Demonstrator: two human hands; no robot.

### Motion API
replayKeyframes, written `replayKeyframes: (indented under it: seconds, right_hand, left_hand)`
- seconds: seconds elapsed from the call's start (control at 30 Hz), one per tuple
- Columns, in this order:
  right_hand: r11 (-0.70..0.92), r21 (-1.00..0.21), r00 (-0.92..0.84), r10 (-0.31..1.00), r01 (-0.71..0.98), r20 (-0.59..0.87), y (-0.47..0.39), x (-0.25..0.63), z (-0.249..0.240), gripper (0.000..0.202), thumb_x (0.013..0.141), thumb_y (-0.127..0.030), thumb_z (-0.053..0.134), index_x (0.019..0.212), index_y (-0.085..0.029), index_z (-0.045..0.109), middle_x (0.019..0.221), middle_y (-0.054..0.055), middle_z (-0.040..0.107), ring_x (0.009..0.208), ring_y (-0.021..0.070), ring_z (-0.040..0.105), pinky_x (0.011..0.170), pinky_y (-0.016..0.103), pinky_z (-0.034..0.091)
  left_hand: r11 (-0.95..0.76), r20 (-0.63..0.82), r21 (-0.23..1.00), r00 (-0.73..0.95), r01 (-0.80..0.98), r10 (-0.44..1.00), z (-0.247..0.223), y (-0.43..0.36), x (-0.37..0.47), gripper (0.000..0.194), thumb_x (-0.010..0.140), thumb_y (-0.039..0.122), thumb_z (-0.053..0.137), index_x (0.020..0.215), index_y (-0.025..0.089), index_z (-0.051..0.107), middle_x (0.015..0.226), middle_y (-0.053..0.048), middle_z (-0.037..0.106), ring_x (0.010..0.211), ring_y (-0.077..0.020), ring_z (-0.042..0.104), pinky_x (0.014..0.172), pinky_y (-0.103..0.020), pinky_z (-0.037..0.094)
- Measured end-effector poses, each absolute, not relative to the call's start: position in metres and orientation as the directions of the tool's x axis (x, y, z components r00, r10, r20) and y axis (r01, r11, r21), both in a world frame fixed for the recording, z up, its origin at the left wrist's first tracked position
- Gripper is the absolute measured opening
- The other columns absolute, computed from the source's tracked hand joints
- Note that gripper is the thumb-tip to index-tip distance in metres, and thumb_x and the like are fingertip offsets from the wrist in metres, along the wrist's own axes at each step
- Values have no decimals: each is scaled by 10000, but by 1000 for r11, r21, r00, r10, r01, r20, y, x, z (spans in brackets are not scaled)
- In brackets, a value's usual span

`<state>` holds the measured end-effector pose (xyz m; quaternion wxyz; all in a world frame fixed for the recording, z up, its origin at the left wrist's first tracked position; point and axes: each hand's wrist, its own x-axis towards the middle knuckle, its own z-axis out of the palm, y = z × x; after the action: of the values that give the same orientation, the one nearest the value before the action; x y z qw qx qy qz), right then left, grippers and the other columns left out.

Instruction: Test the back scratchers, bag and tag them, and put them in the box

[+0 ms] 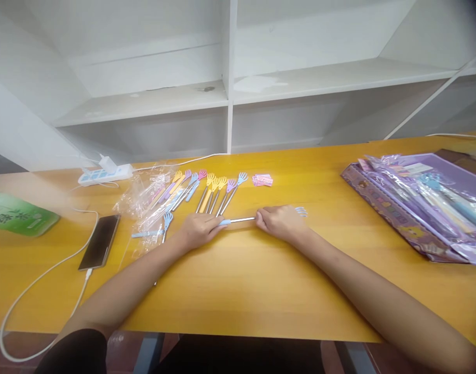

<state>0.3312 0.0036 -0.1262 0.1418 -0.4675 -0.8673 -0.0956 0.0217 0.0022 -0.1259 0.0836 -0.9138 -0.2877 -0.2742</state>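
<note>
A blue back scratcher with a metal rod lies level between my hands, above the yellow table. My left hand is closed round its blue handle. Around the other end of the rod my right hand is wrapped, and the blue claw head sticks out past its knuckles. Beyond my left hand several back scratchers in yellow, purple, pink and blue lie in a row. Clear plastic wrappers are heaped at their left. A small stack of pink cards lies behind my hands.
On the right stands a purple box with wrapped items in it. At the left are a phone on a white cable, a green package and a white power strip. White shelving rises behind the table.
</note>
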Motion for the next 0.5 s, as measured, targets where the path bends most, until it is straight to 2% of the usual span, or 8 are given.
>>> replayKeyframes:
  seconds: [0.2, 0.5]
  right_hand:
    - [557, 71, -542, 758, 827, 364, -8, 321, -122, 495, 1059, -334, 353, 735, -166, 686, 637, 56, 678, 481, 130, 414, 564, 343, 91]
    - [598, 31, -579, 761, 801, 292, -28, 291, -120, 478, 1092, -310, 340, 789, -168, 681, 667, 61, 679, 509, 141, 459, 568, 351, 103]
  left_hand:
    - [-856, 596, -78, 712, 512, 371, -119, 0, 25, 201, 1054, 350, 589, 1063, 200, 722, 657, 18, 691, 576, -123, 649, 537, -273, 388]
    - [-874, 605, -121, 734, 470, 310, -111, -7, 32, 203, 1050, 342, 592, 932, 221, 705, 592, 40, 612, 518, -114, 567, 519, -290, 323]
